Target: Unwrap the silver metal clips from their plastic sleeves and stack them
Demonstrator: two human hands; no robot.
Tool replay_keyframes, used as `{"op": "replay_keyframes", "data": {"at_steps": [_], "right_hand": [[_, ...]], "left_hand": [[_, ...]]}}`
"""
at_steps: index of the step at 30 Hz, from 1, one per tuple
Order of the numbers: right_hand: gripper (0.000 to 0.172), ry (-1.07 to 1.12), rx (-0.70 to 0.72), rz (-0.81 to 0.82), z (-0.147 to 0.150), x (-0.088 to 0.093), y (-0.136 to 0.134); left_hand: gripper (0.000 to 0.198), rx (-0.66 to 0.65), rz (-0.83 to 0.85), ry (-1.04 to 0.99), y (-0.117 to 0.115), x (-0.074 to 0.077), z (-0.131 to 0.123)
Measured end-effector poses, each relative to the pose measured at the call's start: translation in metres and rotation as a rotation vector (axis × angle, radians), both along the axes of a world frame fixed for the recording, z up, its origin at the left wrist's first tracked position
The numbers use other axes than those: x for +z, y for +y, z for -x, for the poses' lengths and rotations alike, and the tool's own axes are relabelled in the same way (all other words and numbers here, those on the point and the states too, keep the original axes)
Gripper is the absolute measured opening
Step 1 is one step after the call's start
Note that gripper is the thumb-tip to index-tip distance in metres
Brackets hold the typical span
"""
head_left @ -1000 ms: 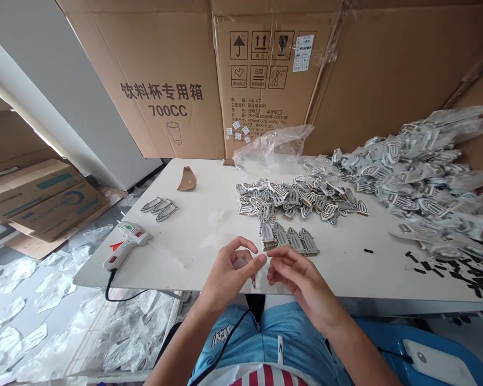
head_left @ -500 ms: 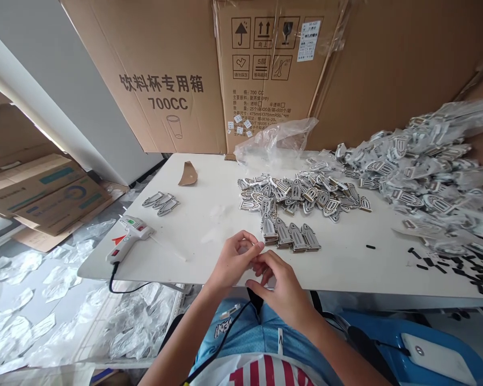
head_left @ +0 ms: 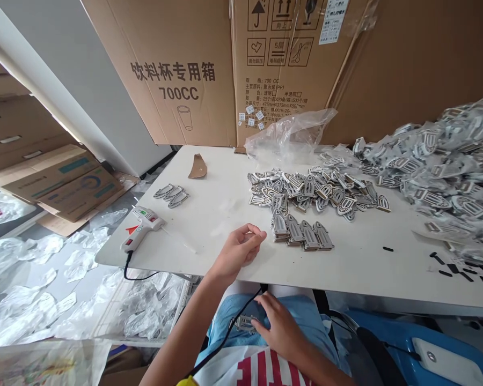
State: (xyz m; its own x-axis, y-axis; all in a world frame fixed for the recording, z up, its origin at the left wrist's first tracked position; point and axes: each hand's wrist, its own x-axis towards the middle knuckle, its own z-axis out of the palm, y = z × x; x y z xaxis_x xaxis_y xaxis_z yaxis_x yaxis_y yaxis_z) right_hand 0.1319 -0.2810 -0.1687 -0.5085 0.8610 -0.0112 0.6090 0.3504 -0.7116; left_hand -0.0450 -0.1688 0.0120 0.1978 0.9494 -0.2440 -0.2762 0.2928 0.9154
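Above the near edge of the table [head_left: 217,254], my left hand [head_left: 241,247] has its fingers curled and the thumb laid against them. Whatever is between those fingers, if anything, is too small to see. My right hand [head_left: 280,326] is lower, over my lap, with thumb and forefinger spread apart. Beside its thumb, a small grey metal piece [head_left: 246,323] lies on the blue shorts. Just beyond my left hand stand short stacks of grey arch-shaped metal pieces [head_left: 294,230]. Behind these is a loose heap of similar pieces [head_left: 309,188].
A hot glue gun [head_left: 141,228] lies at the left, its cord over the edge. Near it are a few metal frames [head_left: 172,195] and a cardboard scrap [head_left: 198,166]. Bagged pieces [head_left: 430,161] pile up at the right, above black strips [head_left: 462,272]. Large cartons [head_left: 185,32] stand behind.
My hands have come apart. The right one dropped from beside the left down to my lap, while the left stays over the table edge. The view has tilted down and shifted left.
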Motion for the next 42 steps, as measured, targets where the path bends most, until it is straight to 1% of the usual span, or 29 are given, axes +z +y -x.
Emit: {"op": "replay_keyframes", "data": {"at_steps": [2, 3, 5, 8, 10, 11, 13, 14, 17, 20, 23, 25, 26, 28, 30, 31, 33, 34, 35, 36, 37, 38, 40, 42], "right_hand": [[0.028, -0.064, 0.016, 0.127, 0.000, -0.001, 0.008], [0.025, -0.083, 0.024, 0.175, 0.001, 0.001, 0.012], [0.022, -0.078, 0.031, 0.264, 0.003, 0.007, 0.015], [0.022, -0.010, 0.062, 0.374, 0.004, 0.014, 0.014], [0.021, 0.023, 0.077, 0.414, 0.003, 0.016, 0.012], [0.022, 0.036, 0.073, 0.428, 0.002, 0.016, 0.011], [0.025, 0.065, 0.048, 0.457, 0.001, 0.017, 0.010], [0.027, 0.079, 0.035, 0.471, 0.000, 0.018, 0.010], [0.028, 0.103, 0.008, 0.489, 0.000, 0.021, 0.010], [0.023, 0.126, 0.021, 0.474, 0.000, 0.025, 0.010], [0.022, 0.133, 0.062, 0.471, -0.002, 0.033, 0.013], [0.024, 0.099, 0.131, 0.471, -0.007, 0.047, 0.018], [0.024, 0.070, 0.175, 0.469, -0.010, 0.057, 0.020], [0.026, -0.002, 0.262, 0.464, -0.021, 0.086, 0.026], [0.029, -0.041, 0.278, 0.465, -0.035, 0.122, 0.033], [0.029, -0.038, 0.312, 0.485, -0.043, 0.141, 0.037], [0.026, 0.005, 0.377, 0.534, -0.059, 0.177, 0.046], [0.026, 0.057, 0.399, 0.549, -0.067, 0.192, 0.051], [0.022, 0.123, 0.408, 0.555, -0.074, 0.203, 0.057], [0.016, 0.212, 0.395, 0.580, -0.080, 0.211, 0.062], [0.011, 0.327, 0.365, 0.622, -0.084, 0.216, 0.068], [0.010, 0.456, 0.319, 0.665, -0.086, 0.217, 0.073], [0.017, 0.704, 0.169, 0.698, -0.085, 0.213, 0.082], [0.022, 0.869, -0.010, 0.654, -0.077, 0.205, 0.089]], "left_hand": [[0.046, -0.002, -0.022, 0.075, 0.001, 0.004, 0.007], [0.044, 0.001, -0.056, 0.160, 0.001, 0.008, 0.011], [0.038, -0.014, -0.159, 0.417, -0.002, 0.018, 0.021], [0.023, -0.148, -0.285, 0.870, -0.012, 0.036, 0.037], [0.017, -0.321, -0.347, 1.091, -0.021, 0.045, 0.044], [0.020, -0.406, -0.371, 1.180, -0.025, 0.048, 0.046], [0.033, -0.530, -0.388, 1.305, -0.032, 0.051, 0.045], [0.038, -0.556, -0.387, 1.356, -0.035, 0.052, 0.042], [0.046, -0.546, -0.368, 1.513, -0.044, 0.052, 0.028], [0.042, -0.570, -0.357, 1.666, -0.051, 0.055, 0.011], [0.041, -0.611, -0.371, 1.750, -0.056, 0.059, 0.001], [0.042, -0.620, -0.372, 1.777, -0.056, 0.061, -0.001], [0.042, -0.625, -0.372, 1.782, -0.056, 0.061, -0.002], [0.039, -0.637, -0.388, 1.777, -0.056, 0.061, -0.002], [0.038, -0.645, -0.421, 1.759, -0.057, 0.061, -0.001], [0.039, -0.644, -0.436, 1.748, -0.058, 0.060, -0.002], [0.040, -0.635, -0.459, 1.730, -0.060, 0.061, -0.002], [0.039, -0.632, -0.466, 1.724, -0.061, 0.061, -0.003], [0.037, -0.633, -0.471, 1.717, -0.062, 0.061, -0.003], [0.036, -0.629, -0.475, 1.713, -0.063, 0.060, -0.004], [0.035, -0.617, -0.483, 1.709, -0.063, 0.059, -0.004], [0.034, -0.598, -0.491, 1.702, -0.062, 0.058, -0.003], [0.033, -0.547, -0.514, 1.673, -0.059, 0.056, 0.000], [0.032, -0.492, -0.540, 1.603, -0.053, 0.055, 0.004]]}}
